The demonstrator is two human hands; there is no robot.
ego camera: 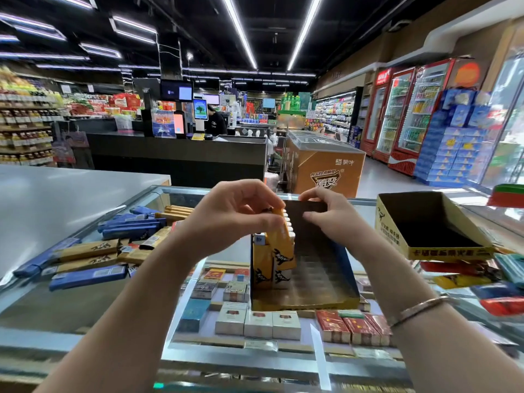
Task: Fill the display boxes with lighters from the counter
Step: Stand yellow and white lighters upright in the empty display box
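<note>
**Yellow lighters going into the blue-walled box**

Centre of shot: display box [303,268], dark inside, blue side walls, yellow front lip, sitting on the glass surface [85,302]. Its left side holds a row of yellow lighters [276,259] w/ black animal print, standing upright, white tops lined up toward the back; rest of the box interior is bare dark card.

Left hand [226,219] is over that row, thumb & fingers curled, grip pinching a yellow lighter [279,222] at its top end; lighter is tilted, lower end down among the standing ones. Right hand [331,217] is at the box's back wall, fingers bent over the top edge, thumb on the inner face, so grip is closed on the card. Thin bracelet [419,309] on the right wrist.

Left of the box, on the surface: loose pile of lighters [113,251], blue & tan/yellow, lying flat at mixed angles. To the right, a second display box [431,222], yellow outside w/ print, dark inside, tilted & resting on packets, nothing visible in it. More red, yellow & blue packets [482,279] beneath and beside it, blurred.

Under the glass: cigarette packs [258,321] in rows. Beyond: dark checkout counter [175,157], orange chest freezer [326,165], red drinks fridges [402,114].
</note>
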